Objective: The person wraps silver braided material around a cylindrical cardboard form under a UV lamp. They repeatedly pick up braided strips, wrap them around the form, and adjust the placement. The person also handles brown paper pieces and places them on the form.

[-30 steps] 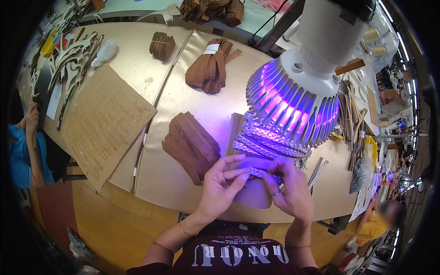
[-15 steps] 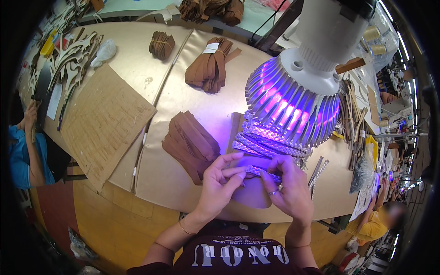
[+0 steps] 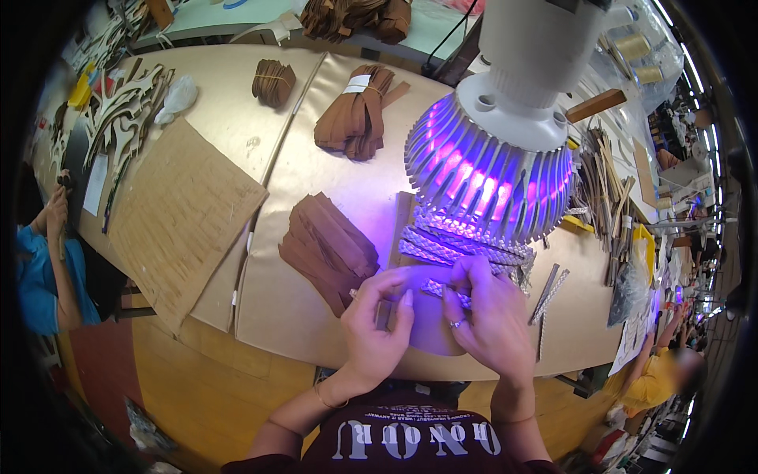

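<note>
Under the glowing purple light, my right hand (image 3: 493, 324) is closed on a short braided strap (image 3: 433, 287), pinched between thumb and fingers. My left hand (image 3: 373, 328) is just left of the strap's free end, its thumb and bent forefinger apart with nothing visible between them. Right behind both hands, several braided straps (image 3: 442, 249) lie in a pile below the ribbed lamp (image 3: 489, 174). A fanned stack of brown strips (image 3: 328, 249) rests beside my left hand.
Tied bundles of brown strips (image 3: 351, 122) lie farther back on the gold-coloured table (image 3: 308, 340). A brown board (image 3: 185, 221) is at left. Loose braided pieces (image 3: 549, 300) lie right of my right hand. Co-workers sit at far left, in a blue sleeve (image 3: 47, 276), and at right.
My left hand has let go of the strap's end and drawn back slightly left, its thumb and forefinger parting. The right hand keeps its hold. The view has shifted a little.
</note>
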`<state>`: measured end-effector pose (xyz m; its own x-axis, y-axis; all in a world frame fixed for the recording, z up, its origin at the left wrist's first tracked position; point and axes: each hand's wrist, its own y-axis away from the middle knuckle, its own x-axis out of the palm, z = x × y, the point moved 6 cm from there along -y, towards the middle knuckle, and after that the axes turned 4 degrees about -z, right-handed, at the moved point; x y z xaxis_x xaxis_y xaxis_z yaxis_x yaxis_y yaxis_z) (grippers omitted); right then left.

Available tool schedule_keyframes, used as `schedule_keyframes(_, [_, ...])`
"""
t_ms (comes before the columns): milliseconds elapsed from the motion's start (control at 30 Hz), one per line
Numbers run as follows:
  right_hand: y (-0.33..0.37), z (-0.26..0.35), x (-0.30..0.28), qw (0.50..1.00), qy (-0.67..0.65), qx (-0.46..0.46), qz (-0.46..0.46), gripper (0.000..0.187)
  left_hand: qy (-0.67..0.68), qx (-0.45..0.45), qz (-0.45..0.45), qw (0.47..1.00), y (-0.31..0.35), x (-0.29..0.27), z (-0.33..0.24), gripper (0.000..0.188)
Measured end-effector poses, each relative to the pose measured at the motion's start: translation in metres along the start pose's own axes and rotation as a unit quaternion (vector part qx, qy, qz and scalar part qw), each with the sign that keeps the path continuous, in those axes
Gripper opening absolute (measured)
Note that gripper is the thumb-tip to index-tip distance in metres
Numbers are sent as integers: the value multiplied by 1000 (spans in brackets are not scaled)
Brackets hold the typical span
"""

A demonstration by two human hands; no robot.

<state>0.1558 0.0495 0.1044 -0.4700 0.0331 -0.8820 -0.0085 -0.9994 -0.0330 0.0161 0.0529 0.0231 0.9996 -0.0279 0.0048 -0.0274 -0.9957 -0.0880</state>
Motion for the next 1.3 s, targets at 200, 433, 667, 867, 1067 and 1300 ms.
schedule_keyframes(200, [0, 6, -4, 999, 32, -9, -10, 22, -113, 163, 99, 975, 22, 15, -19, 30])
schedule_keyframes(433, [27, 1, -43, 991, 113, 72, -25, 27, -138, 199, 121, 963, 24, 20, -21, 36])
schedule_keyframes(667, [31, -28, -54, 992, 66, 104, -22, 38, -196, 197, 125, 952, 25, 23, -28, 40])
schedule_keyframes(867, [37, -45, -52, 991, -2, 128, -26, 41, -250, 211, 139, 935, 24, 28, -36, 35])
schedule_keyframes(1067, [55, -74, -49, 979, -76, 179, -56, 38, -291, 206, 153, 922, 24, 29, -37, 34])
schedule_keyframes(1300, [68, -92, -28, 967, -158, 184, -79, 33, -330, 204, 162, 907, 25, 29, -35, 37])
